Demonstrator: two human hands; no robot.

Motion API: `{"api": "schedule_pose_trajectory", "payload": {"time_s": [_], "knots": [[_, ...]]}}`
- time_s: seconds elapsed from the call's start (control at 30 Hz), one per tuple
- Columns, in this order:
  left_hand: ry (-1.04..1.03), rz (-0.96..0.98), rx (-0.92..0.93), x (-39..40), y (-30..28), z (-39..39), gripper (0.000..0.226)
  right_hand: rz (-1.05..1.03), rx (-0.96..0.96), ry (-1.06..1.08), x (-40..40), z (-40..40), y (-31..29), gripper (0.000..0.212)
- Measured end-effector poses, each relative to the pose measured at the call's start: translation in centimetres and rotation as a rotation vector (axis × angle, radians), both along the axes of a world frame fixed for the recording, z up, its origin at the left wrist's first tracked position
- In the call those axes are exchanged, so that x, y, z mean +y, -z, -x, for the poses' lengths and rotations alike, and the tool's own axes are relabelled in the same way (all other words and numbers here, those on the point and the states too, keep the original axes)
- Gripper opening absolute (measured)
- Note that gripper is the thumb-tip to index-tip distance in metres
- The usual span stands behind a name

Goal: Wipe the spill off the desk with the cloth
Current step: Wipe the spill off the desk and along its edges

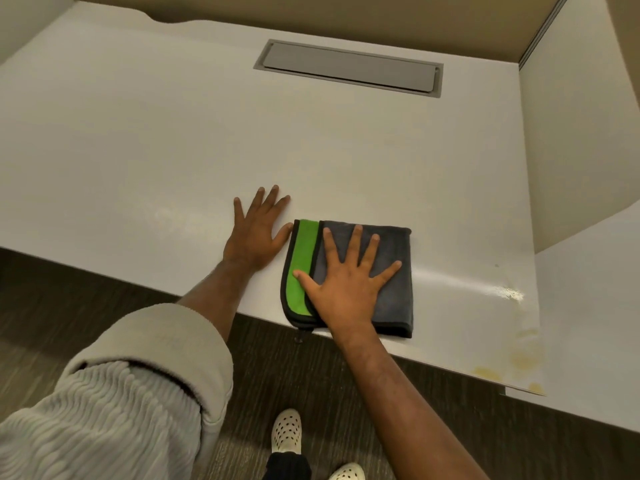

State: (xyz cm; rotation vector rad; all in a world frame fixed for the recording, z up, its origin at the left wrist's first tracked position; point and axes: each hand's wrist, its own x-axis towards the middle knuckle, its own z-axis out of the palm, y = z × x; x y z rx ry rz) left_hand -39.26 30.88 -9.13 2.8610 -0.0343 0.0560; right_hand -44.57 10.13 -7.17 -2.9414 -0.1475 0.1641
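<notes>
A folded grey cloth (394, 292) with a green strip and black piping lies at the front edge of the white desk (173, 150). My right hand (346, 275) presses flat on the cloth, fingers spread. My left hand (258, 233) rests flat on the bare desk just left of the cloth, thumb touching its edge. A wet streak with a bright patch (509, 292) lies to the right of the cloth, and yellowish stains (519, 358) mark the desk's front right corner.
A grey cable hatch (349, 65) is set into the desk at the back. Beige partition walls (581, 133) close off the back and right side. A second white surface (595, 323) adjoins on the right. Dark carpet and my shoes are below the front edge.
</notes>
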Motion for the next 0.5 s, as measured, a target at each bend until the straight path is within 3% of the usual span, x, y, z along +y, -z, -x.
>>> {"api": "schedule_pose_trajectory", "payload": {"time_s": [0.3, 0.5], "knots": [[-0.005, -0.030, -0.016, 0.2, 0.3, 0.0, 0.062, -0.020, 0.000, 0.126, -3.6, -5.1, 0.1, 0.092], [-0.009, -0.044, 0.010, 0.3, 0.6, -0.1, 0.067, -0.007, -0.008, 0.172, -7.4, -3.1, 0.1, 0.087]]}}
